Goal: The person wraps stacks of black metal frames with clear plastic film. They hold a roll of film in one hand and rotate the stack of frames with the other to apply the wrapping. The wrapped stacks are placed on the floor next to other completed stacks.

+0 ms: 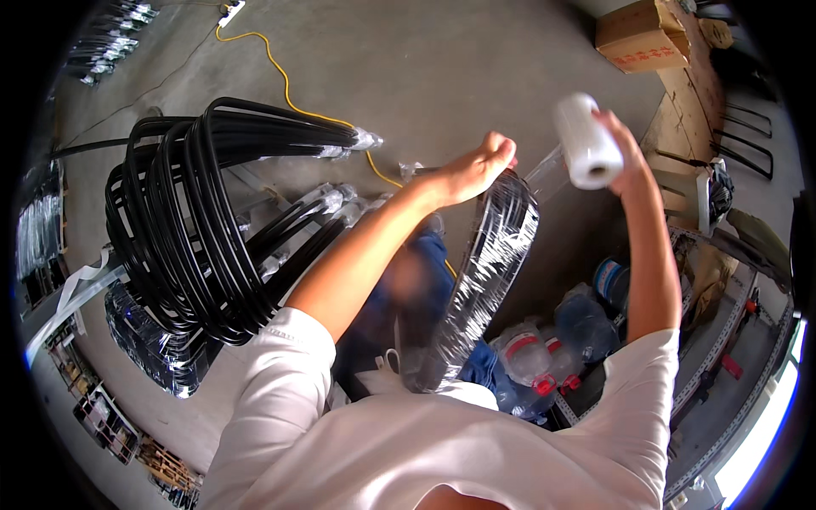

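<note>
My right hand (627, 157) is raised at the right, wrapped round a roll of clear stretch film (586, 140). From the roll a thin strip of film runs left to the far end of a long black bundle (497, 246), which looks like bent tubes under shiny film. The bundle slants from near my lap out to my left hand (478, 172). That hand is closed at the bundle's far end, thumb up; its fingertips are partly hidden. Left of my left forearm, several bent black metal tubes (217, 136) hang in a row, their ends wrapped in clear plastic.
Clear plastic bottles (525, 355) with red caps and larger jugs (586, 323) stand at my right, beside a metal shelf rack (722, 357). A yellow cord (285, 81) crosses the grey floor. A cardboard box (642, 38) sits far right. Another wrapped black bundle (153, 340) lies at the left.
</note>
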A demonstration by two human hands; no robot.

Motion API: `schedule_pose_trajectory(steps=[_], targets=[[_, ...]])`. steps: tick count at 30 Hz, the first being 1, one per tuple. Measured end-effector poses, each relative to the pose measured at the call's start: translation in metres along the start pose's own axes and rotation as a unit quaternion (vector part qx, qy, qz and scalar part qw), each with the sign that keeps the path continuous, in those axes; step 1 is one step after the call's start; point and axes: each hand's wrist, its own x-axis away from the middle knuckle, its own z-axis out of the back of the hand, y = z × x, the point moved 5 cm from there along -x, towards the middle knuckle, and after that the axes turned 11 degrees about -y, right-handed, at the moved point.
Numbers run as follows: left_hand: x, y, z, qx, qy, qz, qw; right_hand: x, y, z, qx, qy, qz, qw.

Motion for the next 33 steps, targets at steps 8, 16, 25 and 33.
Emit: schedule_pose_trajectory(steps=[8, 16, 25, 33], targets=[[0.061, 0.034, 0.042, 0.452, 0.225, -0.078, 0.86, -0.089, -0.01, -0.219, 0.443, -0.3, -0.027, 0.844], [0.134, 0.043, 0.066, 0.457, 0.278, 0.022, 0.845, -0.088, -0.002, -0.302, 0.602, -0.295, -0.14, 0.728], [0.172, 0.0, 0.059, 0.535, 0.27, 0.104, 0.794, -0.07, 0.032, -0.301, 0.781, -0.193, -0.053, 0.592], [0.178, -0.058, 0.004, 0.588, 0.257, 0.121, 0.757, -0.029, 0.017, -0.213, 0.336, -0.08, 0.112, 0.932]])
